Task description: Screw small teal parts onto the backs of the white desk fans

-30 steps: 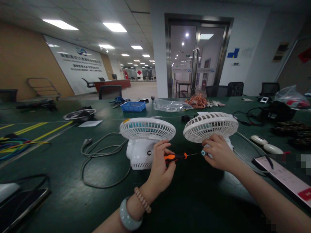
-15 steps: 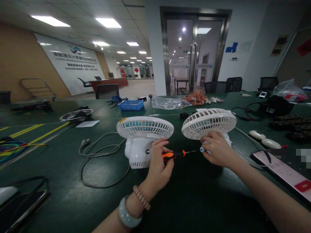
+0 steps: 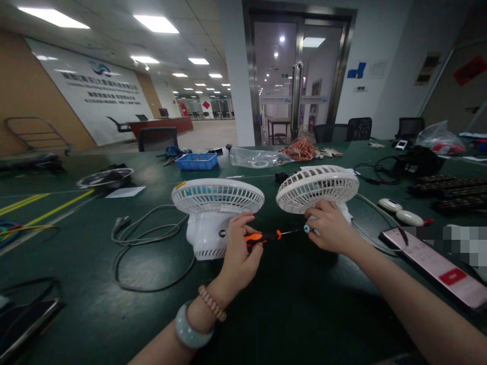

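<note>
My left hand (image 3: 242, 251) is closed around the orange-and-black handle of a screwdriver (image 3: 266, 236). Its thin shaft points right, and the tip ends close to my right hand; whether it touches anything I cannot tell. Between the fingers of my right hand (image 3: 327, 226) is a small light-blue piece (image 3: 306, 228), mostly hidden, so its kind is unclear. Behind my left hand a white fan (image 3: 207, 233) stands with its round grille tilted upward. A second white fan (image 3: 317, 190) is directly behind my right hand, which covers much of its lower body.
A grey power cord (image 3: 152, 290) loops left of the first fan. To the right lie a phone with a lit screen (image 3: 429, 261) and two white oval objects (image 3: 409, 218). A blue tray (image 3: 197, 161), a clear plastic bag (image 3: 258, 158) and copper-coloured wire (image 3: 299, 149) lie farther back.
The whole view has shifted slightly, so everything appears a little farther left. Both hands keep their grips, with the screwdriver still pointing at the light-blue piece.
</note>
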A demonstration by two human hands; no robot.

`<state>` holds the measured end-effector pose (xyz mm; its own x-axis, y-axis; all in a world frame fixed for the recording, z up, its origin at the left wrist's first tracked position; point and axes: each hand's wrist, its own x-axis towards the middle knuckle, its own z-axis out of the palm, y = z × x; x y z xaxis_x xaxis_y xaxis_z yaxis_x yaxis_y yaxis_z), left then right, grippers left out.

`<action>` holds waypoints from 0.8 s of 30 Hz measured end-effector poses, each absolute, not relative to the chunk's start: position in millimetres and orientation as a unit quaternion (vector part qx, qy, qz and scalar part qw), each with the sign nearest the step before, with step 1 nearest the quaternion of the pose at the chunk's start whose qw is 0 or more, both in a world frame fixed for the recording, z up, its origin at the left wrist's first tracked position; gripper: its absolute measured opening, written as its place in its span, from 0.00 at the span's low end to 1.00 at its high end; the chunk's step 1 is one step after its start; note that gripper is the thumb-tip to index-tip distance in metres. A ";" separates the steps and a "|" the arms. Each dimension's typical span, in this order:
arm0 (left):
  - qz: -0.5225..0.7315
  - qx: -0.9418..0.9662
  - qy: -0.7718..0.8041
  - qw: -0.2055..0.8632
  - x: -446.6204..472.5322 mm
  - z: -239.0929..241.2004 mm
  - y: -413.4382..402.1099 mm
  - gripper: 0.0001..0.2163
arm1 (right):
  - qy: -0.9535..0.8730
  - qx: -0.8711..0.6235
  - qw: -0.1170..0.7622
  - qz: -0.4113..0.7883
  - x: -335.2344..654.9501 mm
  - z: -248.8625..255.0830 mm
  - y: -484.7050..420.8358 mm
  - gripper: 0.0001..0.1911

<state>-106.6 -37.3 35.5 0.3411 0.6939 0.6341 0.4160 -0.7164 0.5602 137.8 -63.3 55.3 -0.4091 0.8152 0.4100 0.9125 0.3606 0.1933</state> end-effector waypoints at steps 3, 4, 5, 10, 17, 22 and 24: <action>0.460 0.805 0.341 0.156 -106.1 36.1 -37.3 0.23 | -0.816 -0.531 0.118 -0.197 138.0 56.1 -63.5 0.09; 0.460 0.806 0.340 0.154 -105.9 36.6 -37.4 0.23 | -0.816 -0.531 0.117 -0.197 138.1 56.3 -63.7 0.09; 0.461 0.806 0.340 0.149 -105.6 37.2 -37.6 0.23 | -0.816 -0.530 0.117 -0.197 138.2 56.5 -64.0 0.09; 0.454 0.809 0.348 0.138 -105.0 39.2 -38.7 0.23 | -0.816 -0.529 0.118 -0.198 138.6 56.2 -64.9 0.09; 0.455 0.804 0.355 0.141 -103.6 39.4 -38.8 0.23 | -0.817 -0.529 0.121 -0.197 139.9 53.8 -63.7 0.10; 0.453 0.803 0.353 0.160 -104.2 36.9 -36.6 0.22 | -0.817 -0.528 0.121 -0.199 140.4 53.8 -63.8 0.10; 0.453 0.803 0.352 0.160 -105.1 35.8 -35.9 0.23 | -0.817 -0.527 0.122 -0.200 140.1 53.9 -63.8 0.10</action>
<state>-105.1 -35.9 35.8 0.3409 0.7113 0.6147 0.4205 -0.7002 0.5770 140.1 -63.8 53.9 -0.4140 0.8128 0.4098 0.9102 0.3640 0.1975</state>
